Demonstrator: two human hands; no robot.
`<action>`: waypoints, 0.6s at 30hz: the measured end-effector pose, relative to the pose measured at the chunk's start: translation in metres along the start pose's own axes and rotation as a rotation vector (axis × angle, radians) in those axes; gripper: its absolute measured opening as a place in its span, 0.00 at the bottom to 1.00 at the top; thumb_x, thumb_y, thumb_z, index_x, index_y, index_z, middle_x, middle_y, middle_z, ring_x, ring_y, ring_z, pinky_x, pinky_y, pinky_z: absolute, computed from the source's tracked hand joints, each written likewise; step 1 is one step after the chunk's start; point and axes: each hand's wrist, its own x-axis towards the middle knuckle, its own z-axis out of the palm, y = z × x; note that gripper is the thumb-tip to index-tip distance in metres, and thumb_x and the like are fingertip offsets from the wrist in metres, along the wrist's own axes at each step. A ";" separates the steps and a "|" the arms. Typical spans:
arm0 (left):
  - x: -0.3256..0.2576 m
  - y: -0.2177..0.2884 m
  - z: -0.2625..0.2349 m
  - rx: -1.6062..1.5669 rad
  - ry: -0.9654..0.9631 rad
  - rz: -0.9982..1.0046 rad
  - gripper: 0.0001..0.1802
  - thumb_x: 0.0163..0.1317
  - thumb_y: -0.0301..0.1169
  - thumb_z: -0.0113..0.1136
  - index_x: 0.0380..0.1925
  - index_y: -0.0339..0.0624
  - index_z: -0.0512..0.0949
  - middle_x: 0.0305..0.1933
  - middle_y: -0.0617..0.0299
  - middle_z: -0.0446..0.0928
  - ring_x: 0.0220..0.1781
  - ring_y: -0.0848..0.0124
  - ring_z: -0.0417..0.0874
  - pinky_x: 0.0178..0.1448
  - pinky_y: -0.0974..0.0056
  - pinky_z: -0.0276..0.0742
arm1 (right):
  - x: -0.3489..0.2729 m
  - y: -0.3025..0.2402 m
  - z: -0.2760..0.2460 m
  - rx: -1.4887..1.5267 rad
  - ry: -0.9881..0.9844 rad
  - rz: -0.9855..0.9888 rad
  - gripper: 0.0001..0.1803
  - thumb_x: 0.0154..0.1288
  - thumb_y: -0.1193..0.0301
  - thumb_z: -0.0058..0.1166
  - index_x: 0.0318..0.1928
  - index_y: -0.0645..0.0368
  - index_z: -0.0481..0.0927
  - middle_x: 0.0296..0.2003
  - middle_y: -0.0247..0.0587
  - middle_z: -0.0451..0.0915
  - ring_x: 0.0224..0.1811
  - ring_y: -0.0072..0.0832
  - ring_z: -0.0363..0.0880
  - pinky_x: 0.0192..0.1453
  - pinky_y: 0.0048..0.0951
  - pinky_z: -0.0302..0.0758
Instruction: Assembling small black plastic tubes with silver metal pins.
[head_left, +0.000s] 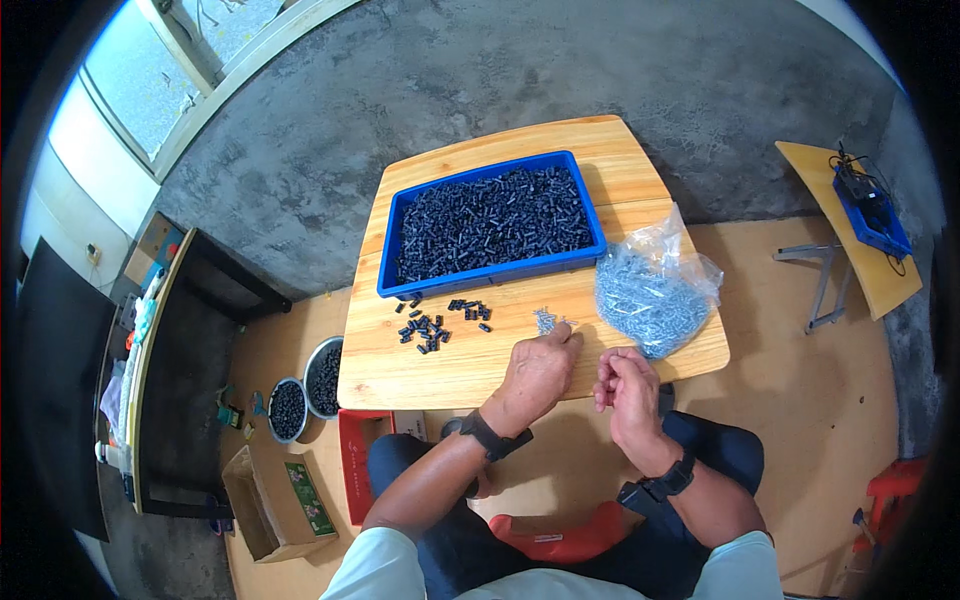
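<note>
My left hand (536, 376) reaches over the table's front edge, its fingers bent together beside a small pile of silver screws (545, 320). What its fingertips hold, if anything, is hidden. To its right, my right hand (630, 392) is raised at the same edge with curled fingers; anything pinched in them is too small to make out. A clear plastic bag (655, 290) full of silvery screw-like pieces stands just beyond the right hand. Loose small black plastic pieces (428, 330) lie left of the screws. Behind them a blue tray (480, 280) is heaped with more such black pieces.
The wooden table (450, 375) backs toward a grey wall. On the floor at left are two metal bowls (288, 437) of black pieces, a cardboard box (255, 505) and a red crate (352, 470). A small folding table (850, 225) stands at right.
</note>
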 end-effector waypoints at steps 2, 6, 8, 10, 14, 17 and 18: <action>0.001 0.000 -0.002 -0.008 -0.013 0.008 0.12 0.57 0.24 0.57 0.42 0.37 0.81 0.38 0.51 0.78 0.32 0.52 0.85 0.34 0.52 0.82 | -0.002 -0.002 0.002 -0.001 0.002 0.013 0.07 0.72 0.70 0.46 0.41 0.59 0.76 0.28 0.35 0.74 0.20 0.24 0.73 0.20 0.26 0.69; 0.002 0.005 -0.006 0.058 -0.074 0.001 0.11 0.56 0.24 0.57 0.41 0.37 0.80 0.38 0.52 0.77 0.32 0.51 0.85 0.33 0.53 0.82 | 0.000 -0.001 0.000 0.003 -0.012 0.012 0.05 0.72 0.71 0.50 0.40 0.60 0.76 0.28 0.35 0.75 0.20 0.23 0.73 0.20 0.24 0.70; -0.004 0.010 -0.013 0.015 -0.066 -0.040 0.09 0.58 0.22 0.59 0.40 0.38 0.80 0.38 0.52 0.78 0.33 0.52 0.86 0.33 0.53 0.81 | 0.000 0.001 0.000 -0.030 -0.023 0.004 0.06 0.73 0.71 0.52 0.42 0.61 0.78 0.27 0.34 0.76 0.20 0.21 0.74 0.21 0.23 0.71; -0.018 0.014 -0.023 -0.123 0.042 -0.067 0.09 0.59 0.21 0.61 0.40 0.38 0.80 0.38 0.52 0.79 0.33 0.52 0.86 0.33 0.54 0.81 | 0.000 -0.001 0.000 -0.064 -0.017 -0.013 0.07 0.73 0.71 0.54 0.43 0.62 0.80 0.27 0.32 0.76 0.20 0.19 0.74 0.21 0.22 0.72; -0.048 0.023 -0.038 -0.361 0.197 -0.106 0.10 0.59 0.19 0.65 0.41 0.38 0.81 0.38 0.52 0.81 0.34 0.53 0.86 0.35 0.56 0.82 | -0.010 0.000 0.004 -0.369 -0.218 -0.075 0.14 0.74 0.68 0.58 0.53 0.66 0.82 0.29 0.32 0.80 0.25 0.15 0.78 0.29 0.19 0.76; -0.059 0.026 -0.027 -0.446 0.232 -0.145 0.12 0.59 0.16 0.64 0.43 0.38 0.81 0.37 0.53 0.80 0.33 0.57 0.86 0.34 0.59 0.82 | -0.016 0.003 0.007 -0.507 -0.372 -0.041 0.13 0.73 0.67 0.62 0.47 0.65 0.87 0.31 0.32 0.85 0.28 0.15 0.81 0.30 0.18 0.77; -0.061 0.026 -0.025 -0.522 0.259 -0.188 0.13 0.59 0.16 0.64 0.43 0.38 0.80 0.37 0.53 0.79 0.32 0.57 0.86 0.33 0.59 0.81 | -0.018 0.001 0.009 -0.508 -0.371 -0.039 0.13 0.73 0.67 0.62 0.47 0.65 0.87 0.31 0.32 0.85 0.28 0.15 0.81 0.30 0.18 0.77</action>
